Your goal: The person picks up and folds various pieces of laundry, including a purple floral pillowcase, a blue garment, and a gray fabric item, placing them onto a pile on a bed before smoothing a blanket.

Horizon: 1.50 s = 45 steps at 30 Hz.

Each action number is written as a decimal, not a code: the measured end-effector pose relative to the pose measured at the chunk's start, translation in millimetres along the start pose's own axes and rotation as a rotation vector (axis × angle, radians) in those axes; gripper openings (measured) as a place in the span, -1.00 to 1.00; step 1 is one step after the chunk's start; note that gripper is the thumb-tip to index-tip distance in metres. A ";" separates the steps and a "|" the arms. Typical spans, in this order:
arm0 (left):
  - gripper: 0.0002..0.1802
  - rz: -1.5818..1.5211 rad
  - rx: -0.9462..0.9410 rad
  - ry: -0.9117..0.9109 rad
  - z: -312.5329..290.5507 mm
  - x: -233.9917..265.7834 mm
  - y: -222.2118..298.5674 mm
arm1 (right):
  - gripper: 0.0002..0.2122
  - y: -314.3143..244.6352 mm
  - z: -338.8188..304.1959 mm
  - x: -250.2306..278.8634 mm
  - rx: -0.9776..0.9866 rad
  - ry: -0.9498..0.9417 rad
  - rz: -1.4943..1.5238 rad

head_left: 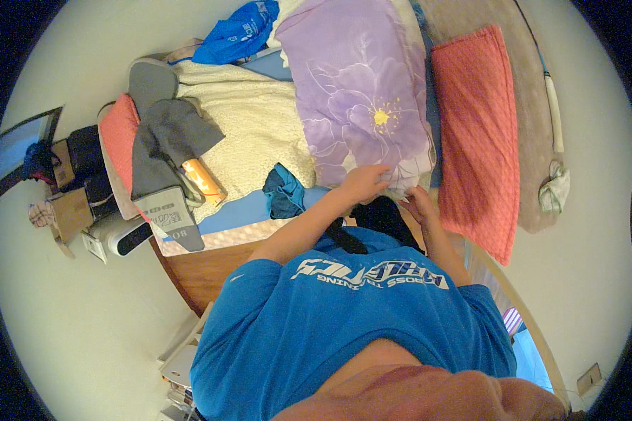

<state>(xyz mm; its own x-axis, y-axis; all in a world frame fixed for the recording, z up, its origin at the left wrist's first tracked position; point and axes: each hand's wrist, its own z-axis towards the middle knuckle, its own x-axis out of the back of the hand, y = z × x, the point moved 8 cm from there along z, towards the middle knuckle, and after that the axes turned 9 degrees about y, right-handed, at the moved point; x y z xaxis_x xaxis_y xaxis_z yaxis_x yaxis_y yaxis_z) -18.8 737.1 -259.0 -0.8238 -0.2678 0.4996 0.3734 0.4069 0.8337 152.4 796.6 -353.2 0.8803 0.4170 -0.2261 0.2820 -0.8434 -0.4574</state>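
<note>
A purple pillow (358, 91) with a large flower print and a yellow flower centre lies at the top middle, its near end toward my body. My left hand (364, 184) is closed on the near edge of this pillow, its fingers over the cloth. Just to the right, my right hand (420, 206) pinches the same edge close to the near right corner. A few fingertips are hard to make out against the pale cloth there.
Left of the pillow lie a cream blanket (239, 119), a crumpled teal cloth (284, 193), an orange packet (202, 181) and grey cloth items (168, 133). A blue bag (239, 31) sits at the far side. A red quilted mat (476, 140) is on the right.
</note>
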 end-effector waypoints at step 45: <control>-0.66 -1.081 0.909 0.336 -100.0 35.0 -188.5 | -0.53 -21.1 80.6 21.2 0.147 0.437 -0.692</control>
<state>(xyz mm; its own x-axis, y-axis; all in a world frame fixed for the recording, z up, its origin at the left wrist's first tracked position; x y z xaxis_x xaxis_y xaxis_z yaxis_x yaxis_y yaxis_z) -75.4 563.7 -375.2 -0.3376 -0.9326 -0.1274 -0.8526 0.2456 0.4613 134.3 850.6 -417.7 0.6039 0.6304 0.4878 0.7879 -0.3792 -0.4853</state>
